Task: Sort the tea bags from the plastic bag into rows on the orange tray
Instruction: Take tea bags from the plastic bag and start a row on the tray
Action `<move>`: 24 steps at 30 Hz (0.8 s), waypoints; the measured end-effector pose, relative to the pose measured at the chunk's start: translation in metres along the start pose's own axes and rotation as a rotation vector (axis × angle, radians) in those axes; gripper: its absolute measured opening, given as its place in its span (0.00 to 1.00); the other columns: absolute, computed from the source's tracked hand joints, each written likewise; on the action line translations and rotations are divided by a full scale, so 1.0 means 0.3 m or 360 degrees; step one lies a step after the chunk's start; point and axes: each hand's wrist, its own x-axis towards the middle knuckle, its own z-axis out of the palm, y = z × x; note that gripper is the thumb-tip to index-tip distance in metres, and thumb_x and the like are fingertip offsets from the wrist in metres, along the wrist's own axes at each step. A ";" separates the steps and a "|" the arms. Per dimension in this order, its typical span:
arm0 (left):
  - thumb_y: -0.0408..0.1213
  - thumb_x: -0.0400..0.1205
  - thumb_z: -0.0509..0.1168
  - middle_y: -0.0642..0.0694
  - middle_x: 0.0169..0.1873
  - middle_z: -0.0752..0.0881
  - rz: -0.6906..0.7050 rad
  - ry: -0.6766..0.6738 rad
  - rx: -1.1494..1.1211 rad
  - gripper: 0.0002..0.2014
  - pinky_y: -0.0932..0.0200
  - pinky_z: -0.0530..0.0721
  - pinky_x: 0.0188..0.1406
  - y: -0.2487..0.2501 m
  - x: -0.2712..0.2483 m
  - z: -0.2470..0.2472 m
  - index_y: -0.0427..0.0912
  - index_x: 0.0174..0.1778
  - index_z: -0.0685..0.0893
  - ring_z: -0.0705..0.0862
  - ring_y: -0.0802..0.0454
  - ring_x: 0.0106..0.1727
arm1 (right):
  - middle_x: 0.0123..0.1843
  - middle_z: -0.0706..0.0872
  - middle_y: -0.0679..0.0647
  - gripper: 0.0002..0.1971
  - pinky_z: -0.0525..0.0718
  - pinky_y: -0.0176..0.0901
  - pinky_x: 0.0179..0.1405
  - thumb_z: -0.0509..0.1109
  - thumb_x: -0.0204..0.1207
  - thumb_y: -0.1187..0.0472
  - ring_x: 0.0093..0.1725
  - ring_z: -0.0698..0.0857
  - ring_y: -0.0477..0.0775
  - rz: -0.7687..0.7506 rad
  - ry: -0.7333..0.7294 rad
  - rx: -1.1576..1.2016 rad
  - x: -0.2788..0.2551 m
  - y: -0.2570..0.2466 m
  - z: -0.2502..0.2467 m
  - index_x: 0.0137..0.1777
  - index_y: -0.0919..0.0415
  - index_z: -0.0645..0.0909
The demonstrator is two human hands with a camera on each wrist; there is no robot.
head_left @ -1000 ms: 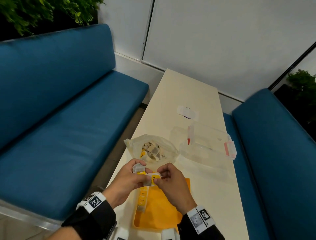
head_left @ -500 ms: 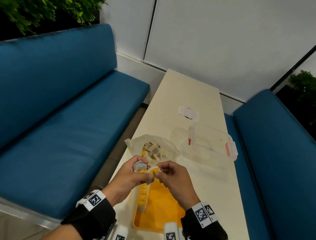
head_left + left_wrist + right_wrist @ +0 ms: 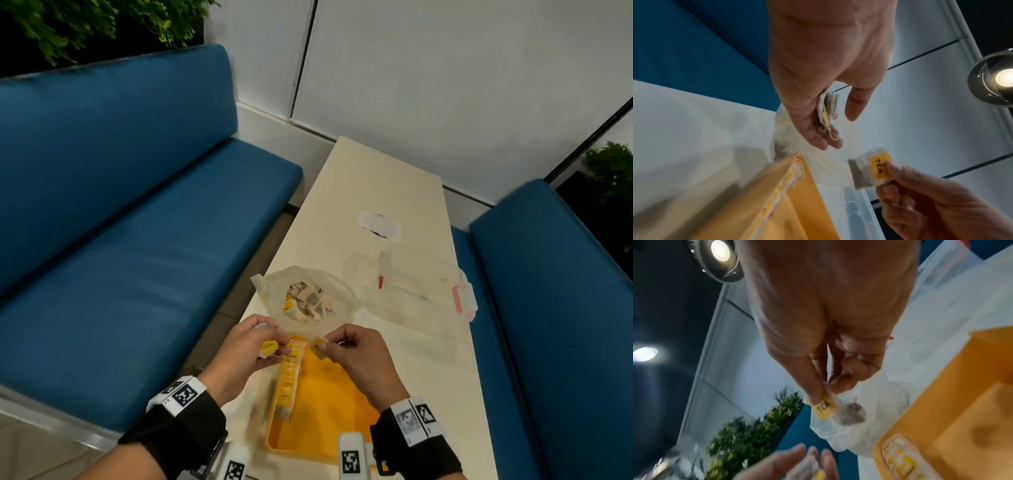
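Both hands hover over the far end of the orange tray (image 3: pixel 329 421). My left hand (image 3: pixel 274 342) holds a small bunch of tea bags (image 3: pixel 827 110) in its curled fingers, one yellow tag (image 3: pixel 269 346) showing. My right hand (image 3: pixel 325 346) pinches a single tea bag (image 3: pixel 849 413) by its yellow "TEA" tag (image 3: pixel 878 167), a short gap from the left hand. A row of tea bags (image 3: pixel 290 377) lies along the tray's left edge. The open plastic bag (image 3: pixel 308 298), with several tea bags inside, sits just beyond the tray.
A clear plastic box with pink latches (image 3: pixel 421 291) stands right of the bag. A white patch with a dark mark (image 3: pixel 378 222) lies farther up the narrow cream table (image 3: pixel 376 178). Blue benches (image 3: pixel 137 240) flank both sides; the table's left edge runs close to my left hand.
The hands, joined over one bunch of tea bags, have drawn apart. My right hand now holds one tea bag separately, and the left keeps the others.
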 end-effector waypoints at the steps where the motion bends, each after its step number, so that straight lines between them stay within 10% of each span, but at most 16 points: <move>1: 0.26 0.81 0.70 0.35 0.40 0.91 -0.0024 0.0028 0.0044 0.08 0.42 0.91 0.55 -0.007 0.002 -0.007 0.35 0.54 0.83 0.90 0.39 0.45 | 0.31 0.88 0.50 0.04 0.78 0.34 0.32 0.81 0.72 0.65 0.30 0.81 0.42 0.0020 0.0000 0.0011 0.000 0.008 -0.004 0.40 0.64 0.90; 14: 0.40 0.74 0.81 0.40 0.37 0.92 -0.0220 0.0026 0.0931 0.18 0.58 0.88 0.33 -0.151 0.015 -0.043 0.38 0.53 0.83 0.89 0.50 0.35 | 0.34 0.89 0.64 0.05 0.79 0.40 0.23 0.75 0.78 0.67 0.33 0.91 0.58 0.0248 -0.0393 -0.0168 -0.053 0.152 0.026 0.44 0.65 0.81; 24: 0.32 0.70 0.84 0.39 0.34 0.88 -0.0225 -0.0056 0.1033 0.22 0.51 0.90 0.37 -0.213 -0.008 -0.072 0.35 0.53 0.80 0.89 0.47 0.32 | 0.29 0.87 0.57 0.06 0.83 0.42 0.21 0.71 0.81 0.68 0.29 0.90 0.55 0.0575 -0.0661 -0.0136 -0.068 0.277 0.161 0.46 0.61 0.76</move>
